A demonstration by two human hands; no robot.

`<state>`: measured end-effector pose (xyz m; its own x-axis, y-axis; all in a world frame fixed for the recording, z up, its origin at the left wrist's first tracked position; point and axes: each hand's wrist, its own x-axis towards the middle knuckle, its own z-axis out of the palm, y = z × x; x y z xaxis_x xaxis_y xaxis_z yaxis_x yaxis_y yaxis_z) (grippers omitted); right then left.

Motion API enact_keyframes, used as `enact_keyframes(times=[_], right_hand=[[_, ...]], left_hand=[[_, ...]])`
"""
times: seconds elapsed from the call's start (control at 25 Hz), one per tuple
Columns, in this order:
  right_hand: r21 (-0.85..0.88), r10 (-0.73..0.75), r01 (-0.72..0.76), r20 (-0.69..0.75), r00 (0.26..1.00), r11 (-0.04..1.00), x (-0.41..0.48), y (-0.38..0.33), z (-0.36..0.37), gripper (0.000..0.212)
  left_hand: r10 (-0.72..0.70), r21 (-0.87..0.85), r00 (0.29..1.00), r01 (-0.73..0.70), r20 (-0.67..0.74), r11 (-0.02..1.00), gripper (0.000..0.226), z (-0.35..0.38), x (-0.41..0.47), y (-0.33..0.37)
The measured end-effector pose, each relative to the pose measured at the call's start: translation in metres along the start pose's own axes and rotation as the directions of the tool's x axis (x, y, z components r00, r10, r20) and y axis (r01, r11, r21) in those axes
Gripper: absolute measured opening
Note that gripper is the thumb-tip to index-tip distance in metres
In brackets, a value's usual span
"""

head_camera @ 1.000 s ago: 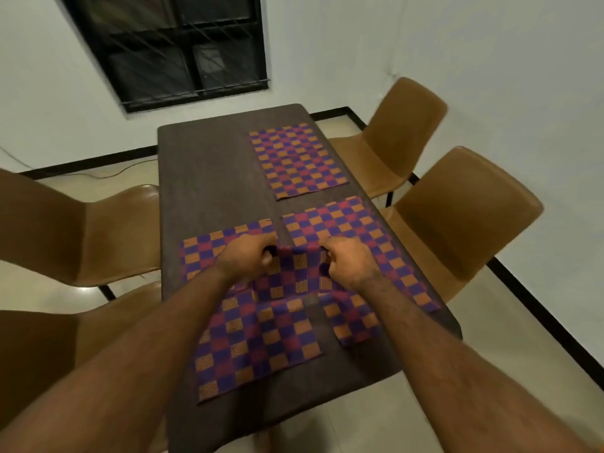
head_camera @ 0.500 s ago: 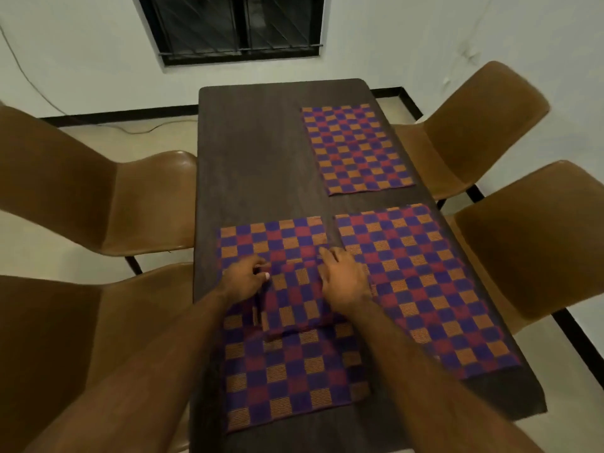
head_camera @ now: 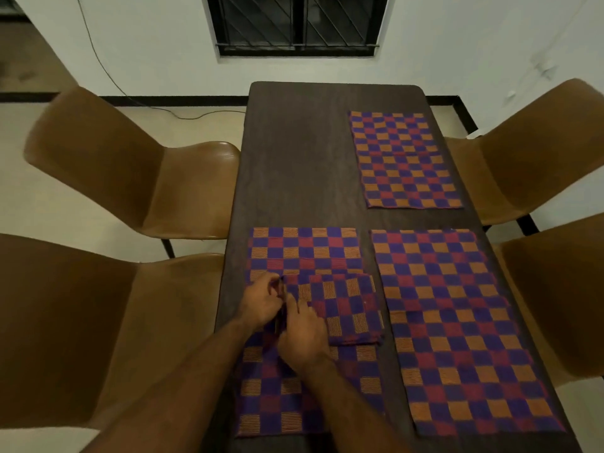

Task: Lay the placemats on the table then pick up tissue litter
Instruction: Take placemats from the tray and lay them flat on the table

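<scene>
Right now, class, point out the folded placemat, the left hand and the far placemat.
folded placemat (head_camera: 346, 308), head view, its top face.
left hand (head_camera: 260, 304), head view, its back.
far placemat (head_camera: 405, 160), head view, its middle.

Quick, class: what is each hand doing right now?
Left hand: pinching the folded mat's left edge.
Right hand: fingers on that same edge; grip cannot be told.

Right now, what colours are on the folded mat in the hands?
Purple, red and orange checks on the folded placemat, clearest in the head view.
</scene>
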<state>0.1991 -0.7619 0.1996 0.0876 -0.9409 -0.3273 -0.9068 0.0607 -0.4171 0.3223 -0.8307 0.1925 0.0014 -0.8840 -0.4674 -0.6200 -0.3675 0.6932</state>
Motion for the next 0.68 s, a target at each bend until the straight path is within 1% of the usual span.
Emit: enact_keyframes(times=[0.08,0.12,0.2,0.24,0.28,0.32,0.36,0.44,0.48,0.6,0.68], right_hand=[[0.129,0.010,-0.005,-0.040,0.999,0.992,0.005,0.004,-0.014,0.062],[0.199,0.007,0.005,-0.061,0.998,0.980,0.007,0.007,-0.026,0.060],[0.341,0.041,-0.012,-0.078,0.996,0.940,0.015,0.016,-0.057,0.061],[0.414,0.075,-0.030,-0.094,0.993,0.910,0.021,0.022,-0.076,0.059],[0.486,0.110,-0.046,-0.103,0.989,0.873,0.030,0.031,-0.096,0.054],[0.554,0.134,-0.053,-0.105,0.985,0.831,0.040,0.040,-0.118,0.052],[0.621,0.138,-0.052,-0.091,0.986,0.782,0.050,0.050,-0.142,0.052],[0.739,0.085,-0.057,0.000,0.996,0.672,0.065,0.069,-0.186,0.055],[0.780,0.047,-0.081,0.066,0.997,0.620,0.069,0.075,-0.204,0.056],[0.832,-0.029,-0.207,0.258,0.966,0.514,0.071,0.081,-0.240,0.051],[0.846,-0.052,-0.300,0.358,0.932,0.440,0.074,0.086,-0.250,0.046]], left_hand=[[-0.036,-0.056,0.999,0.038,0.035,0.998,0.053,0.000,0.000,0.000],[-0.053,-0.051,0.998,0.055,0.044,0.997,0.050,0.001,0.001,0.000],[-0.083,0.058,0.995,0.080,0.048,0.995,0.025,0.001,0.001,-0.003],[-0.093,0.071,0.994,0.090,0.054,0.993,0.017,-0.002,0.000,-0.005],[-0.098,0.013,0.993,0.097,0.059,0.995,0.023,-0.007,-0.002,-0.004],[-0.101,-0.092,0.993,0.107,0.066,0.990,0.028,-0.016,-0.003,-0.002],[-0.099,-0.223,0.993,0.113,0.070,0.968,0.028,-0.026,-0.005,0.002],[-0.077,-0.465,0.994,0.106,0.081,0.879,0.020,-0.049,-0.008,0.015],[-0.054,-0.545,0.995,0.093,0.088,0.833,0.017,-0.061,-0.008,0.023],[0.007,-0.657,0.995,0.058,0.096,0.752,0.020,-0.091,-0.006,0.049],[0.048,-0.687,0.995,0.024,0.085,0.726,0.021,-0.105,-0.006,0.067]])
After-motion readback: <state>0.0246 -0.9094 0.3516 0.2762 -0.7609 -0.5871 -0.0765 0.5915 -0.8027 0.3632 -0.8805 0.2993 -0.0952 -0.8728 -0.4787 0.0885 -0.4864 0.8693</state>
